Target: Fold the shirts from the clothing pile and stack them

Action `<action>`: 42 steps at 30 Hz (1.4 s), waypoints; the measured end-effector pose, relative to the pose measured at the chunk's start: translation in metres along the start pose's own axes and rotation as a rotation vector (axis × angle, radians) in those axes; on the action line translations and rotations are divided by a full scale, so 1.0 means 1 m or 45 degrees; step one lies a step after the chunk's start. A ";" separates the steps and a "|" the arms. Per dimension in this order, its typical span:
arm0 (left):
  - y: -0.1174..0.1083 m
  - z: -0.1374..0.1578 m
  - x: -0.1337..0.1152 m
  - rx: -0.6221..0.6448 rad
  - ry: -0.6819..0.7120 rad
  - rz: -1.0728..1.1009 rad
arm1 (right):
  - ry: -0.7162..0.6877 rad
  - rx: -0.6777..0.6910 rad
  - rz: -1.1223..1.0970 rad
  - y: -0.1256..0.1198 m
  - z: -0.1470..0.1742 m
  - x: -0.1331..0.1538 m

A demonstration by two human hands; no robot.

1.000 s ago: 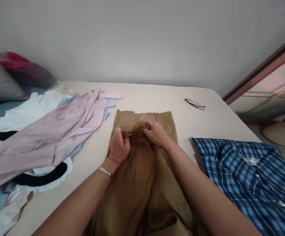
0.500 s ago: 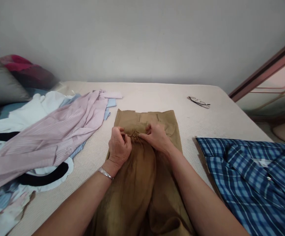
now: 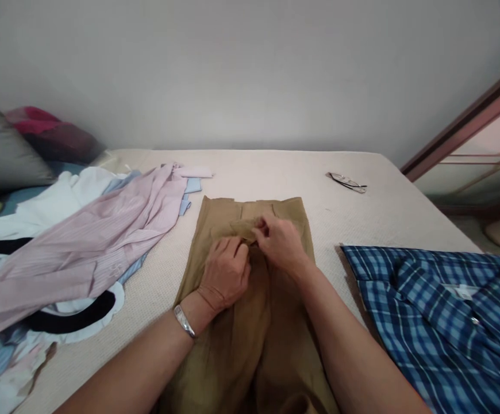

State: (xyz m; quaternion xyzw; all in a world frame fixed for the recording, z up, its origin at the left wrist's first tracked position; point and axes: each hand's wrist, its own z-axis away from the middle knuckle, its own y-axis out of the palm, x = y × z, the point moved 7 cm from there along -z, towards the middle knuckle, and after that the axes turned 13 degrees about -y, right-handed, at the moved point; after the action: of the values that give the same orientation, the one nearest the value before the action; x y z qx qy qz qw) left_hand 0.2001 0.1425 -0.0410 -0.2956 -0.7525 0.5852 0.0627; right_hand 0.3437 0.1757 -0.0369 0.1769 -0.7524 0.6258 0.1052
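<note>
Brown cloth trousers [image 3: 237, 351] lie lengthwise in front of me, their near end running out of the bottom of the view. My left hand [image 3: 227, 269], a silver bracelet at its wrist, is closed on the cloth near the far end, its fingertips curled under and partly hidden. Just right of it and slightly farther away, my right hand [image 3: 281, 240] pinches the same fabric between thumb and fingers. Between the two hands the cloth is bunched up. Beyond them the far edge of the trousers lies flat.
To the left is a loose heap of clothes with a pink striped shirt [image 3: 138, 218] on top. A folded blue plaid shirt [image 3: 439, 322] lies at the right. Eyeglasses [image 3: 347, 183] rest farther back on the cream bed cover [image 3: 258, 172]. A grey cushion [image 3: 8, 149] sits far left.
My left hand has moved right and a little nearer me, closer to my right hand. The gathered cloth that showed between the hands is now mostly covered.
</note>
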 end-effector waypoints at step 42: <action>-0.040 -0.129 0.075 0.570 0.102 -0.157 | -0.543 0.412 0.639 -0.049 -0.036 -0.023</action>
State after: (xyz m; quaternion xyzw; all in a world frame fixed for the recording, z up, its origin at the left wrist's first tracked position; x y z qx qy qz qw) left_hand 0.1804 0.2843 0.0161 -0.2509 -0.6173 0.7204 0.1922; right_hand 0.3820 0.2069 0.0052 0.1276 -0.6685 0.6921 -0.2403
